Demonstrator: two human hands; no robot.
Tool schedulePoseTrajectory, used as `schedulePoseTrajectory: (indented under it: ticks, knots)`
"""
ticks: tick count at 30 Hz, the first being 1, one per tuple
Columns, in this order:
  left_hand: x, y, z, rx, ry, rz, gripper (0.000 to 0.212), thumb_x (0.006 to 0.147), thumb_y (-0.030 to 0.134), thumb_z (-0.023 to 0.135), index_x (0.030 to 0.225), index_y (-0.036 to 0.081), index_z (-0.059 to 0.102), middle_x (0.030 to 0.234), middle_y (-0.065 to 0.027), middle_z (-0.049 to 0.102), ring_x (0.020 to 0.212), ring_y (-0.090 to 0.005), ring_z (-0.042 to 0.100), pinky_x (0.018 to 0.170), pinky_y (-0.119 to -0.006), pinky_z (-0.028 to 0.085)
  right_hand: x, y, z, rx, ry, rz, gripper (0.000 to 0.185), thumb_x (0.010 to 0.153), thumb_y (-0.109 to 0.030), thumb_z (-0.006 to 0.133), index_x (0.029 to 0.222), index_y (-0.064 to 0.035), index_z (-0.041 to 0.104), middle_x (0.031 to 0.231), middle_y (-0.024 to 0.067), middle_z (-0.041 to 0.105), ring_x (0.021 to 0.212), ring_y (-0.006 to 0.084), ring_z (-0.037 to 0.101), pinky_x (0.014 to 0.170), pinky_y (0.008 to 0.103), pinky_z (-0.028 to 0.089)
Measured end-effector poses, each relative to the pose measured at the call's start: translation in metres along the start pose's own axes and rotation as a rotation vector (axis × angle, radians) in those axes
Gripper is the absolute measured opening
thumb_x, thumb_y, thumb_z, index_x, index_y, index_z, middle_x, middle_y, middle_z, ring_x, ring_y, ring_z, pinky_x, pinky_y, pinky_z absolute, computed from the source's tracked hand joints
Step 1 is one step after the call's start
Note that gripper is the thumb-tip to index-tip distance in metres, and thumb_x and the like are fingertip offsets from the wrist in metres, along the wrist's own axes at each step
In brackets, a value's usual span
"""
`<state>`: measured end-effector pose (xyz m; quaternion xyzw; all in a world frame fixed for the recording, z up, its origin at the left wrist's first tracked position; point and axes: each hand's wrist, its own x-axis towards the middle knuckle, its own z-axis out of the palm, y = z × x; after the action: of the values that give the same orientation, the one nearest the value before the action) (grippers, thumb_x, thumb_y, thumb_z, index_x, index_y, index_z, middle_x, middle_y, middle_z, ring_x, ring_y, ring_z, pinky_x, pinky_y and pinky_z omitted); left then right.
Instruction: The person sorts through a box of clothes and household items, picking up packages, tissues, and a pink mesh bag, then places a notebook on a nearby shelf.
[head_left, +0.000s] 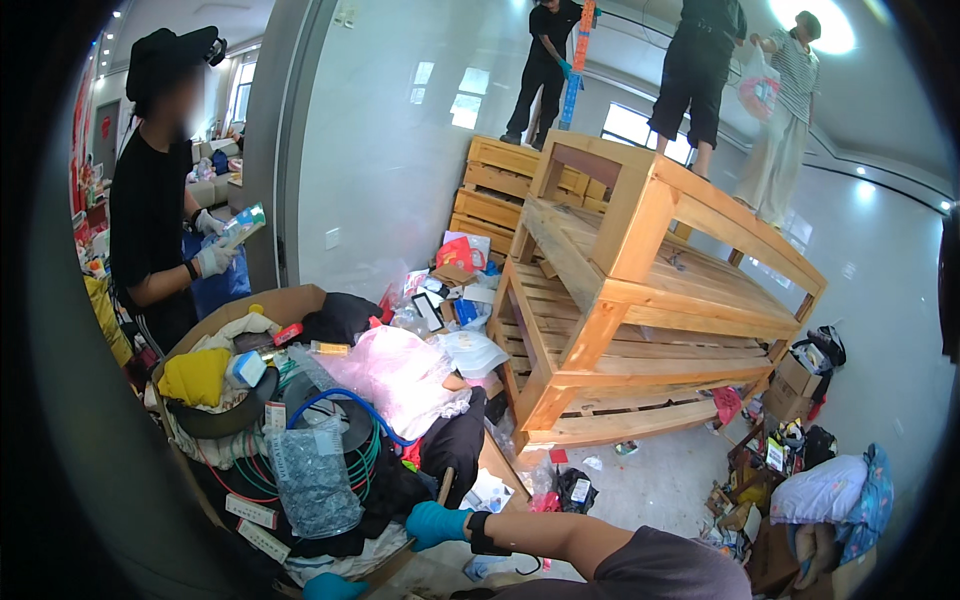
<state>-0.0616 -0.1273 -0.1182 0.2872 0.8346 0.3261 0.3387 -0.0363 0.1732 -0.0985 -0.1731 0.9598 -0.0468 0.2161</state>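
Note:
In a teal glove, my right hand (437, 525) grips the near rim of a large cardboard box (281, 300). My left hand (334, 586), gloved alike, is at the box's near side, mostly cut off by the picture's bottom edge. Heaped in the box are a bubble-wrap pouch (313, 480), a blue hose (352, 394), coils of green line (364, 461), a yellow cloth (196, 377) and dark fabric (454, 442). A pink plastic bag (394, 367) lies on top at the far side. Several small printed cartons (251, 511) rest near the left side.
Stacked wooden bed frames (607, 322) stand ahead; people stand at or above their top level. A gloved person (150, 210) holds a package by the doorway (281, 135) at left. Litter (450, 300) lies along the wall. Someone bends over clutter (817, 491) at right.

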Motion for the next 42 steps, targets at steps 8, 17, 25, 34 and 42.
schedulePoseTrajectory:
  ticks: [8,17,25,34,42]
  knots:
    - [0.028,0.031,-0.013,0.051,-0.024,-0.01,0.064,0.066,0.05,0.071,0.116,0.012,0.059,0.097,-0.0112,0.065,0.086,-0.0258,0.061,0.072,-0.041,0.047,-0.064,0.053,-0.065,0.152,0.628,-0.118,0.062,0.069,-0.034,0.071,0.124,-0.0091,0.054,0.102,0.0157,0.061,0.098,0.0351,0.057,0.09,0.0419,0.043]
    - [0.052,0.059,-0.007,0.101,-0.08,-0.074,0.064,0.063,0.051,0.074,0.111,0.011,0.063,0.099,-0.0119,0.065,0.091,-0.0267,0.062,0.075,-0.042,0.047,-0.318,0.214,-0.204,0.166,1.293,0.703,0.1,0.071,-0.051,0.072,0.143,-0.0032,0.023,0.141,0.0241,0.034,0.127,0.0343,0.039,0.103,0.0409,0.035]
    - [0.082,0.057,0.012,0.091,-0.078,-0.227,0.063,0.06,0.052,0.076,0.107,0.011,0.066,0.102,-0.0125,0.066,0.095,-0.0275,0.062,0.078,-0.042,0.047,-0.428,0.306,-0.274,0.808,1.588,0.41,0.069,0.086,-0.035,0.057,0.142,-0.0061,0.029,0.121,0.0165,0.054,0.109,0.0223,0.054,0.096,0.0341,0.04]
    - [0.131,0.058,0.067,0.327,0.078,-0.504,0.062,0.056,0.058,0.077,0.094,0.01,0.071,0.098,-0.0153,0.067,0.092,-0.0288,0.064,0.078,-0.038,0.049,-0.16,0.154,-0.35,0.133,0.249,0.092,0.027,0.079,-0.033,0.058,0.086,-0.0106,0.071,0.076,0.009,0.068,0.067,0.0185,0.06,0.066,0.0357,0.049]
    - [0.113,0.102,0.094,0.468,0.394,-0.528,0.053,0.053,0.055,0.078,0.092,0.019,0.073,0.086,-0.011,0.069,0.081,-0.0265,0.067,0.071,-0.036,0.051,-0.191,0.189,-0.313,0.287,0.278,-0.147,0.048,0.082,-0.017,0.052,0.129,-0.0059,0.05,0.085,0.0139,0.067,0.066,0.0153,0.063,0.058,0.0296,0.05]
